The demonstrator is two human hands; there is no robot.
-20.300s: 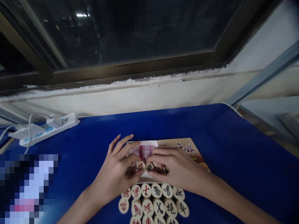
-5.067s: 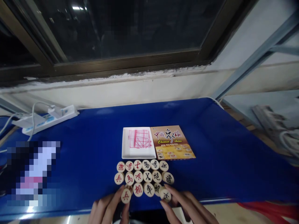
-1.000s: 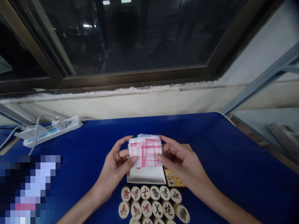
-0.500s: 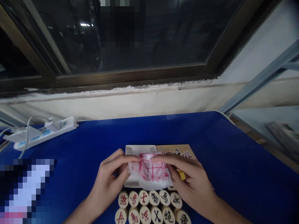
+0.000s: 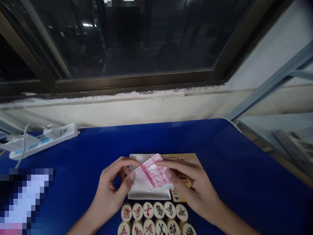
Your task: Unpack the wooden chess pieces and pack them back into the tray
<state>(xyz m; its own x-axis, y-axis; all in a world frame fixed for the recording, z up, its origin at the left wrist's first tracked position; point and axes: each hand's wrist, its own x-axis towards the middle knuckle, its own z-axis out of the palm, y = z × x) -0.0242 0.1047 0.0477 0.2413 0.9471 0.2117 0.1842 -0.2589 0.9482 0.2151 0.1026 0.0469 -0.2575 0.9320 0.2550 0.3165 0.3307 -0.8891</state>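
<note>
A folded Chinese chess board sheet [image 5: 156, 174], thin and white with red lines, is held tilted between my two hands. My left hand [image 5: 113, 182] pinches its left corner between thumb and fingers. At its right side, the fingers and thumb of my right hand [image 5: 193, 182] close on the sheet. Under it lies an open white box tray [image 5: 144, 195], partly covered by the sheet. A tan printed box lid [image 5: 181, 158] is beside the tray, mostly behind my right hand. Nearer to me stand several round Chinese chess pieces [image 5: 148, 210] in two rows, marked in red and black.
The blue table [image 5: 102, 140] reaches back to the wall under a dark window [image 5: 156, 42]. A white power strip [image 5: 44, 140] with plugs and cables is at the far left. A blurred-out object [image 5: 26, 199] lies at the near left. A metal frame bar [image 5: 266, 83] slants at the right.
The sheet has turned and looks more neatly folded and narrower, with one corner now pointing up. More of the tray's front edge shows. Both hands remain on the sheet.
</note>
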